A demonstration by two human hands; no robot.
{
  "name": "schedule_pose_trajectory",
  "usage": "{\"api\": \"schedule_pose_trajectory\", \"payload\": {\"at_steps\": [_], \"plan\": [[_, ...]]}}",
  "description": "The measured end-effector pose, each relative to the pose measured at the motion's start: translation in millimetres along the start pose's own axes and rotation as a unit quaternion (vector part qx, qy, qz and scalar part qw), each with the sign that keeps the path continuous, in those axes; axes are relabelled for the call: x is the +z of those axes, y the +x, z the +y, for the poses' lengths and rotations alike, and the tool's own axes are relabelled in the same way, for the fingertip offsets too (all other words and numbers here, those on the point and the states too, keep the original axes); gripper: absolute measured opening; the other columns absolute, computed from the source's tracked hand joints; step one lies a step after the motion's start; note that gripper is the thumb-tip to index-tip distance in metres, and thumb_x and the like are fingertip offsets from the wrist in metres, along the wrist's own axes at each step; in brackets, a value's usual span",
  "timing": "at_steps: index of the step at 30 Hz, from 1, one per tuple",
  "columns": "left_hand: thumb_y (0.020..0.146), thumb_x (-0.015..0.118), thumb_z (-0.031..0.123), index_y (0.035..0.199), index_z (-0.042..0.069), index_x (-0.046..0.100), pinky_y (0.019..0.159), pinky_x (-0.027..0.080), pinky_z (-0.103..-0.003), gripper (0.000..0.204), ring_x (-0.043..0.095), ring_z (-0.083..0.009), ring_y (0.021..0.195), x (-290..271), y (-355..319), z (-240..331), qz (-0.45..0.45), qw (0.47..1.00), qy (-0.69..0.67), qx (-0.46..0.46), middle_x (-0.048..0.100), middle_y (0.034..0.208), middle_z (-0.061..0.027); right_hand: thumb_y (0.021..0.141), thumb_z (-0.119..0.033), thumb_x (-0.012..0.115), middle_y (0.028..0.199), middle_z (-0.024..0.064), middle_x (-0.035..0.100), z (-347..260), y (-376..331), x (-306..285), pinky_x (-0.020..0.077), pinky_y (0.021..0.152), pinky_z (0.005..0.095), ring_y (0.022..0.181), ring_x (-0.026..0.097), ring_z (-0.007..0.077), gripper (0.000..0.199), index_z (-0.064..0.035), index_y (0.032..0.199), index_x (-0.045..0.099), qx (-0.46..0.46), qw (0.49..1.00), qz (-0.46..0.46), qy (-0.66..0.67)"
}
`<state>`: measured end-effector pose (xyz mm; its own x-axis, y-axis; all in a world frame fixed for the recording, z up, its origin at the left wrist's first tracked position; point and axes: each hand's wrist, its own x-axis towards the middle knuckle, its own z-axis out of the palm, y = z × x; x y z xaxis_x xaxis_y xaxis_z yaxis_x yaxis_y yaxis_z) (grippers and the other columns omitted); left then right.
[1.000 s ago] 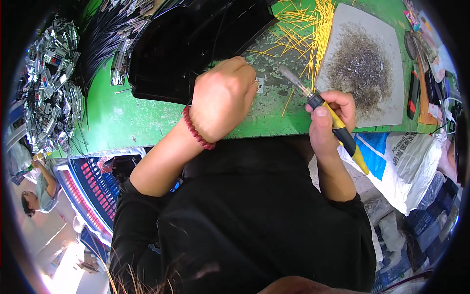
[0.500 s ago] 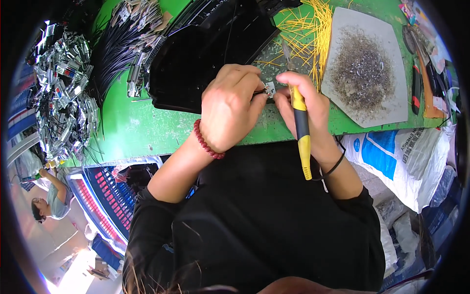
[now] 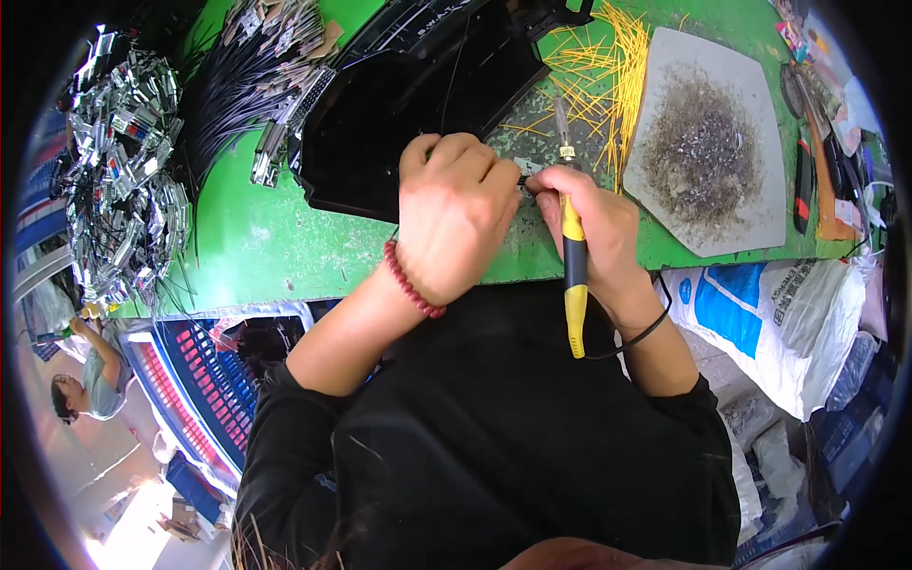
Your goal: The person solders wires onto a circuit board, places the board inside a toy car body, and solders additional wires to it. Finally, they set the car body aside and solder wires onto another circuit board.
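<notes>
green bench [image 3: 256, 247] carries the work: the left hand [image 3: 456, 214] lies curled, knuckles up, over a small part [image 3: 522, 180] at the edge of the black tray [image 3: 399, 123], while the right hand [image 3: 589, 223] grips a yellow-handled tool [image 3: 573, 275] and pinches at the same part. the part looks light, stiff and easily dropped, best held by its sides between fingertips. its shape and the tool's tip are hidden under the fingers, so i cannot tell what the left hand actually clasps.

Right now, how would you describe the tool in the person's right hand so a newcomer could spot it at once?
Start at the green table and find the two hands meeting at its near edge. The right hand grips a slim yellow-handled tool, its metal tip pointing away toward loose yellow sticks. Unlike those thin sticks, it is thick, with a cord trailing from its end.
</notes>
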<state>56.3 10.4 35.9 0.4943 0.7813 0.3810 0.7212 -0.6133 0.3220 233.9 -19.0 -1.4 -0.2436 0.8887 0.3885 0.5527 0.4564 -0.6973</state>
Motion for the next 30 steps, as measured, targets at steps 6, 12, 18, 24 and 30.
{"api": "schedule_pose_trajectory", "payload": {"at_steps": [6,12,18,24,30], "plan": [[0.075,0.069,0.005,0.093,0.003,0.066,0.076,0.049,-0.037,0.019,0.062,-0.0300,0.086,-12.0,-2.6,-4.4,-0.115,0.989,-0.052,-0.073,0.064,0.086,-0.0118,0.082,-0.002,0.067,0.075,0.0065,0.067,4.0,-0.9,4.5,0.0500,0.056,0.0295,0.061,0.066,0.0212,0.023,-0.0074,0.103,0.059,0.016,0.999,0.039,0.033],[0.070,0.054,-0.016,0.091,0.000,0.066,0.077,0.055,-0.035,0.030,0.067,-0.0309,0.089,-35.2,20.9,-8.2,0.100,0.960,-0.256,-0.061,0.068,0.092,-0.0144,0.081,-0.004,0.068,0.068,0.0028,0.064,3.5,0.0,4.1,0.0465,0.048,0.0318,0.055,0.063,0.0222,0.022,-0.0112,0.100,0.060,0.006,0.999,0.051,0.018],[0.064,0.057,-0.019,0.092,0.000,0.068,0.084,0.054,-0.037,0.036,0.065,-0.0326,0.099,-45.1,11.9,-5.2,0.021,0.974,-0.222,0.038,0.066,0.100,-0.0147,0.080,-0.003,0.069,0.070,0.0038,0.065,1.9,2.4,5.6,0.0475,0.049,0.0321,0.057,0.065,0.0234,0.021,-0.0107,0.098,0.060,0.023,0.996,0.069,0.045],[0.058,0.063,-0.011,0.090,-0.002,0.067,0.080,0.055,-0.037,0.033,0.065,-0.0323,0.094,-43.6,8.0,-8.7,0.081,0.980,-0.163,0.082,0.066,0.095,-0.0145,0.078,-0.001,0.070,0.071,0.0046,0.066,1.0,0.7,4.4,0.0478,0.050,0.0320,0.057,0.065,0.0237,0.024,-0.0097,0.098,0.060,0.023,0.998,0.060,0.029],[0.067,0.073,-0.007,0.083,0.001,0.065,0.069,0.052,-0.034,0.019,0.064,-0.0279,0.079,-31.3,-2.4,-8.6,0.060,0.986,-0.153,0.034,0.066,0.084,-0.0102,0.084,0.003,0.064,0.082,0.0089,0.068,0.5,-1.0,1.8,0.0515,0.060,0.0282,0.067,0.067,0.0188,0.021,-0.0059,0.102,0.059,-0.003,0.996,0.061,0.065]]}}
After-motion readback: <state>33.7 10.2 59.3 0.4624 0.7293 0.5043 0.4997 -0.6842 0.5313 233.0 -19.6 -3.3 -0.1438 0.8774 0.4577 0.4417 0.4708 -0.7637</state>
